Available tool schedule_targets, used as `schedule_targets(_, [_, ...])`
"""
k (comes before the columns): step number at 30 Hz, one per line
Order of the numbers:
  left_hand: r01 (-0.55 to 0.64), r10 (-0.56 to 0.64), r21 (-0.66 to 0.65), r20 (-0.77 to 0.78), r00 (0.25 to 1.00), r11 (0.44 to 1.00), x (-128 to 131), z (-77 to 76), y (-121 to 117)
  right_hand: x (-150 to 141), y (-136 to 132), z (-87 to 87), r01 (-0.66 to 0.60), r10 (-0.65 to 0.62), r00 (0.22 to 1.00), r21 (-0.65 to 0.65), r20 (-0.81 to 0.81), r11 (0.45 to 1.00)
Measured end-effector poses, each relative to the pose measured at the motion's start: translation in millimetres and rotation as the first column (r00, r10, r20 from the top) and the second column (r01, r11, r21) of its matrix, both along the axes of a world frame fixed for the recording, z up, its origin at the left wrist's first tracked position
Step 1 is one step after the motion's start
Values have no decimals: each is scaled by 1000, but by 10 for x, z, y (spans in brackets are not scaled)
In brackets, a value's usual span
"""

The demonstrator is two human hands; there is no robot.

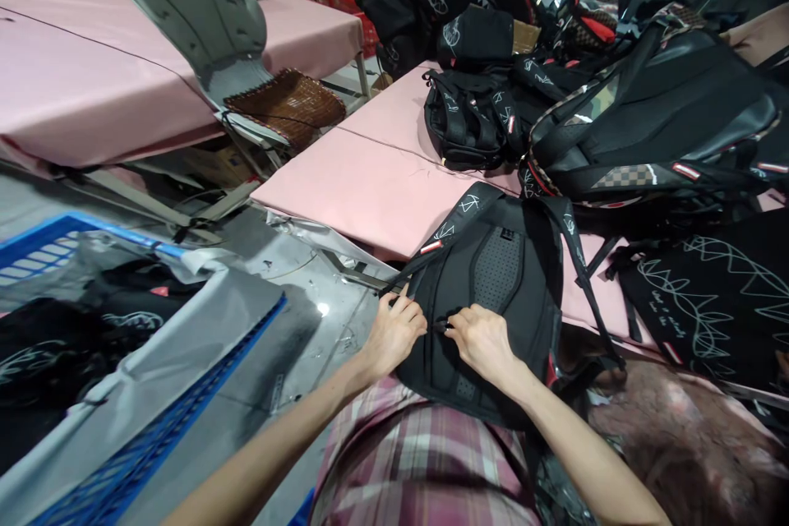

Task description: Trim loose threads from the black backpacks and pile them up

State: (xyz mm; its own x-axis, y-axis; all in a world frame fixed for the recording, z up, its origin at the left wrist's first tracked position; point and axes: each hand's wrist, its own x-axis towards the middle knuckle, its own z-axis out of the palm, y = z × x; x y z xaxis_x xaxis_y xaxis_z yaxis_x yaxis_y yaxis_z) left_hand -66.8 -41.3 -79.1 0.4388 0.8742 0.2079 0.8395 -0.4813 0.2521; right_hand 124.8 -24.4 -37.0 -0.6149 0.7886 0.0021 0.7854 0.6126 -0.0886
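A black backpack (536, 263) lies with its padded back panel up, partly on the pink table edge and partly over my lap. White scribble prints run along its shoulder straps. My left hand (398, 330) grips the backpack's left side, fingers curled over the fabric. Just across from it, my right hand (484, 339) is closed in a pinch above the back panel. A small dark object (442, 326) with a slight shine pokes out from its fingertips; its kind is too small to tell.
More black backpacks (659, 115) are heaped on the pink table (370, 181) beyond and to the right. At the left stands a blue crate (67, 234) with black bags inside. A grey chair (191, 8) with a woven seat is behind it. Brown fluffy material (696, 444) lies at lower right.
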Motion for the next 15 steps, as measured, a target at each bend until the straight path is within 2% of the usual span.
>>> schedule_targets(12, [3,-6,28,107,994,1000,65,-57,56,-104,-50,-9,-55,54,998,30,37,998])
schedule_targets(14, [35,-23,-56,199,980,998,-50,12,18,-45,-48,-11,10,-11,998,-14,-59,1000])
schedule_targets(15, [83,-35,-165,273,962,983,-133,69,-19,14,-37,-22,66,-74,987,-58,-145,996])
